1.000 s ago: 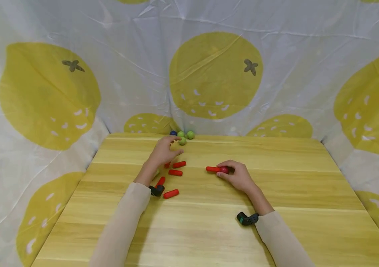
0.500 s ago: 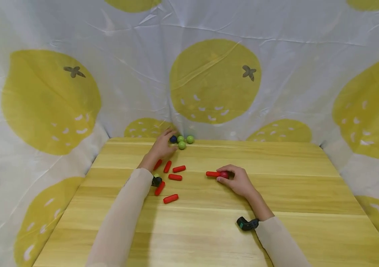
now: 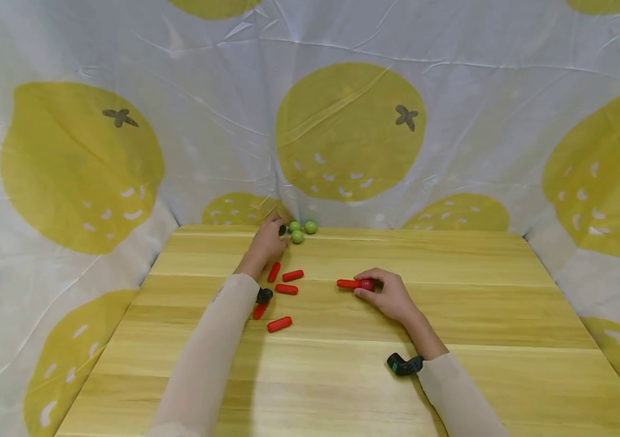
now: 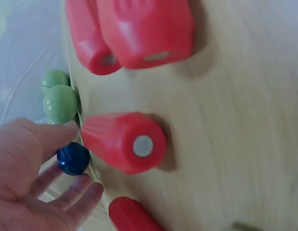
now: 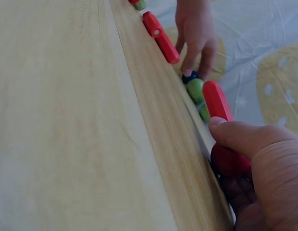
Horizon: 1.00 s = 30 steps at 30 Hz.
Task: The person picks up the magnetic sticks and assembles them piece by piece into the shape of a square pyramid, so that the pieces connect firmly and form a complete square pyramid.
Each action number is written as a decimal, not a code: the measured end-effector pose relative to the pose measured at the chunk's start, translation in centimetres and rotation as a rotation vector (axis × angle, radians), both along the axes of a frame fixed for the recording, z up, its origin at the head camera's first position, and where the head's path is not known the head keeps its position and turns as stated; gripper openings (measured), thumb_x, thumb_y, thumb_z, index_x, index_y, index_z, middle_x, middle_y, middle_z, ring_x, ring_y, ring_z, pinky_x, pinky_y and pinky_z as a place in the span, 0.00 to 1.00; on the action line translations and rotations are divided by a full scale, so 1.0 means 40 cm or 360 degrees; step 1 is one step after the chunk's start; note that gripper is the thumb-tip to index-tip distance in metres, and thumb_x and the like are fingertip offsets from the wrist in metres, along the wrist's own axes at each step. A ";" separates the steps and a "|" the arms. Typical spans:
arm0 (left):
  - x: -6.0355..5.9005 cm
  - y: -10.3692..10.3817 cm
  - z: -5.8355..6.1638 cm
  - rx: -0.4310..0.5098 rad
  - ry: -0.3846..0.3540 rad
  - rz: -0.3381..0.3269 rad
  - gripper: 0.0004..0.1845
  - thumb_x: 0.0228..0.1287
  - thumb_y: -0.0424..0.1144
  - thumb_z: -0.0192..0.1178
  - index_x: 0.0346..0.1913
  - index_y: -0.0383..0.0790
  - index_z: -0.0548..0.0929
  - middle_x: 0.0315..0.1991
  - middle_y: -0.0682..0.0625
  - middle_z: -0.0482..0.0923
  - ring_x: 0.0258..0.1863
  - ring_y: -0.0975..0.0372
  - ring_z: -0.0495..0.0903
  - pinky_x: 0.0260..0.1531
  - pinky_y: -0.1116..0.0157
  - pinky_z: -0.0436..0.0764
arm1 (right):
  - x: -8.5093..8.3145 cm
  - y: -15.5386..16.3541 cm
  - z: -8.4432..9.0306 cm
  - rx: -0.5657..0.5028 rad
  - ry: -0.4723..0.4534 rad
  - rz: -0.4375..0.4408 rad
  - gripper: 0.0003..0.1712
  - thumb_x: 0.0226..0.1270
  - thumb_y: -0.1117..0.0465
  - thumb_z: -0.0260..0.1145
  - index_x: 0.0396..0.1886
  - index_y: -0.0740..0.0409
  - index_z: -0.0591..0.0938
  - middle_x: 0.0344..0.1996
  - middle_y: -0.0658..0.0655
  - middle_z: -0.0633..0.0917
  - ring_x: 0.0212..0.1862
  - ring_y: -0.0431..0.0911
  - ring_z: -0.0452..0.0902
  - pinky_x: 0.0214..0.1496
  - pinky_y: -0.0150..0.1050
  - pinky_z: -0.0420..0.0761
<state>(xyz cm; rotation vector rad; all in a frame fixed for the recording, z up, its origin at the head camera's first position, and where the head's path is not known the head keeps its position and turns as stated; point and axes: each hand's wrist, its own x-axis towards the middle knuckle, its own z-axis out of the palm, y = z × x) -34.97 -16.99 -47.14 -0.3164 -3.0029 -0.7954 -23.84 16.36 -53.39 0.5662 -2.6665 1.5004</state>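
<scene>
Left hand (image 3: 267,241) at far edge of table (image 3: 452,376), fingertips pinched round blue ball (image 4: 73,158); ball sat just beside green balls (image 3: 297,237). Right hand (image 3: 388,294) near table middle, fingers curled over red ball (image 3: 367,284) with red peg (image 3: 348,283) touching it. Loose red pegs (image 3: 286,289) lay scattered between both hands, nearer left forearm.

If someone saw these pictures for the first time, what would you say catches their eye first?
Probably the left hand at the table's far edge, pinching a dark blue ball beside the green balls. Next, the right hand at mid-table, gripping a red ball joined to a red rod. Loose red rods lie between the arms.
</scene>
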 end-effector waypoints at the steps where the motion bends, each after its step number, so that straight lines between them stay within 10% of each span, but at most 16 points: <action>1: 0.001 -0.001 -0.002 0.0005 0.0001 0.0026 0.25 0.68 0.31 0.62 0.67 0.31 0.76 0.70 0.36 0.69 0.69 0.41 0.71 0.71 0.47 0.71 | 0.000 0.000 -0.001 -0.0001 -0.0001 -0.0002 0.16 0.62 0.56 0.79 0.49 0.47 0.90 0.49 0.50 0.89 0.52 0.47 0.83 0.53 0.36 0.82; 15: 0.044 -0.057 0.018 0.0043 -0.0043 0.0051 0.22 0.69 0.35 0.66 0.64 0.33 0.80 0.61 0.33 0.79 0.59 0.43 0.79 0.61 0.48 0.80 | 0.001 -0.001 0.004 0.0010 0.0007 -0.0002 0.15 0.62 0.57 0.79 0.49 0.48 0.90 0.49 0.51 0.89 0.52 0.48 0.83 0.52 0.36 0.82; 30: 0.228 -0.006 0.056 0.0472 -0.0044 -0.0195 0.18 0.65 0.39 0.72 0.55 0.43 0.82 0.49 0.45 0.87 0.48 0.52 0.87 0.52 0.55 0.87 | 0.000 0.002 0.001 -0.0017 -0.0002 0.0000 0.16 0.62 0.55 0.79 0.50 0.48 0.89 0.49 0.52 0.89 0.50 0.47 0.83 0.50 0.34 0.82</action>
